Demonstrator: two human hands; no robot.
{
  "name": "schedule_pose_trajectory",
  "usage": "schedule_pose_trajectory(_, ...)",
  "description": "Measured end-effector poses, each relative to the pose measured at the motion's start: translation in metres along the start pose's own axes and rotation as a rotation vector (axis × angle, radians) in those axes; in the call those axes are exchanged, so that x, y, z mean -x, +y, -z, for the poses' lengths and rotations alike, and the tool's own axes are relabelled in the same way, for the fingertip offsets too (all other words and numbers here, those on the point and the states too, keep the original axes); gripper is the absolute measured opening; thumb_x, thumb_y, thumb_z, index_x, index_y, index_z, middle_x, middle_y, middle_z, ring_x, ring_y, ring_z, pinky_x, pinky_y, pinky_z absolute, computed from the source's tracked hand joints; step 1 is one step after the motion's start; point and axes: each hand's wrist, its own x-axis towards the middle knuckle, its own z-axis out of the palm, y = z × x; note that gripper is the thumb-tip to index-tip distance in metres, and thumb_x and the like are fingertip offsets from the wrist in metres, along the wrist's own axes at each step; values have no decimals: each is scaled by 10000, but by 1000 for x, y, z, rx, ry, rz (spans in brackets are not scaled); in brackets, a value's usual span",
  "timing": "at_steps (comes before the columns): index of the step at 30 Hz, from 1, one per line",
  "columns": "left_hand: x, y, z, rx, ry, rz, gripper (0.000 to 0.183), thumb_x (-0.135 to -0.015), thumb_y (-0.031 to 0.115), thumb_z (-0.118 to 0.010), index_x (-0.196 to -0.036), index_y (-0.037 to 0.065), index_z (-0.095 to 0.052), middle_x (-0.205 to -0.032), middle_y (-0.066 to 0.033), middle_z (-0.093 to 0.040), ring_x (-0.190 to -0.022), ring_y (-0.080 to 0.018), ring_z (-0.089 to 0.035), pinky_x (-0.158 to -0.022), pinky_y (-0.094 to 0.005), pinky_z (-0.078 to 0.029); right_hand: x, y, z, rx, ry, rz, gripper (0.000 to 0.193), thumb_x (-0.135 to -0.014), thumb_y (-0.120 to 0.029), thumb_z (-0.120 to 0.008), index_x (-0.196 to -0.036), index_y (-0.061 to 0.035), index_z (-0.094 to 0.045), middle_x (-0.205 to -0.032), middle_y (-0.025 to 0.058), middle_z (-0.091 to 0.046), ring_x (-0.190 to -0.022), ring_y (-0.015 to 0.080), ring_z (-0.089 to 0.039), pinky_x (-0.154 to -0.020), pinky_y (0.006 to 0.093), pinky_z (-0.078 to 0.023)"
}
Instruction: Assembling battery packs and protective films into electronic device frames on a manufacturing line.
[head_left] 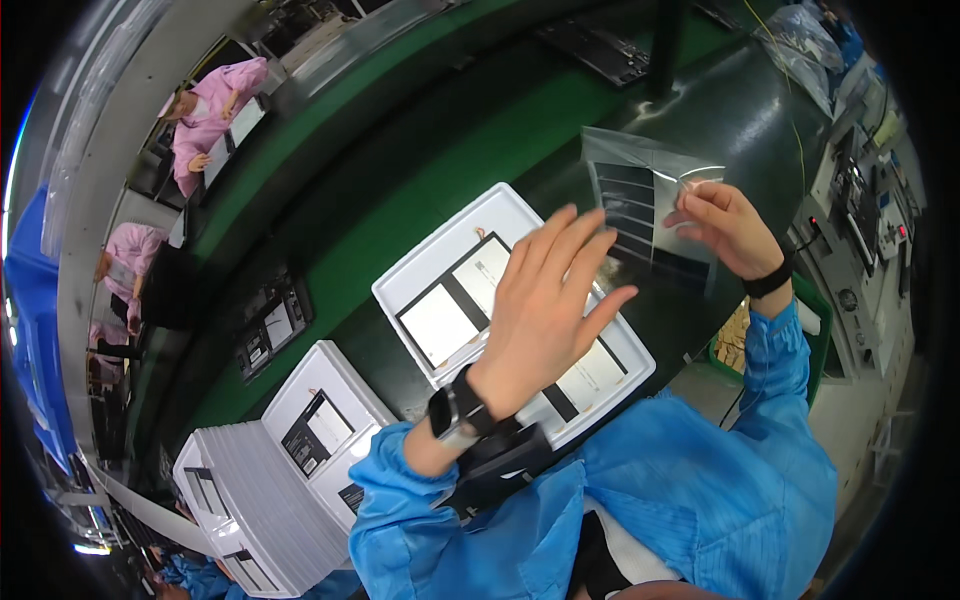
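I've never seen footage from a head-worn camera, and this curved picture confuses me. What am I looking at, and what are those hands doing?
There is no robot here. A person in a blue smock wears a fisheye camera on the head, looking down, so straight edges bend near the rim.

The right hand pinches a clear plastic sheet with dark strips between its fingers. The left hand, open with nothing visible in it, is in front of a white tray holding flat black-and-white packs.

To the left are stacked white trays. On the long green work surface lies a dark electronic part. Farther off, co-workers in pink are separate people.
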Motion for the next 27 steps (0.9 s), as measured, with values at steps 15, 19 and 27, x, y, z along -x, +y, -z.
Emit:
schedule_pose_trajectory(15,8,1,5,-73,306,246,446,-724,188,-884,-1145,92,-772,-1006,-77,-661,-958,-255,-592,-814,-381,-500,2,-26,-96,152,-445,181,355,-974,-7,-610,-1324,30,-653,-1250,135,-676,-1143,191,-621,-1004,327,-489)
schedule_pose_trajectory(19,19,2,9,211,269,362,338,-788,129,-838,-1112,52,-777,-958,-77,-691,-893,-233,-615,-786,-345,-511,0,-32,-102,334,-499,355,366,-956,7,-593,-1313,7,-673,-1154,129,-686,-1051,202,-618,-921,329,-488)
schedule_pose_trajectory(27,31,-1,33,136,27,403,279,-871,125,-758,-1147,98,-787,-933,-48,-662,-876,-223,-575,-754,-340,-485,-2,-35,-113,525,-596,358,448,-871,61,-619,-1301,-39,-695,-939,114,-626,-853,214,-575,-774,337,-465)
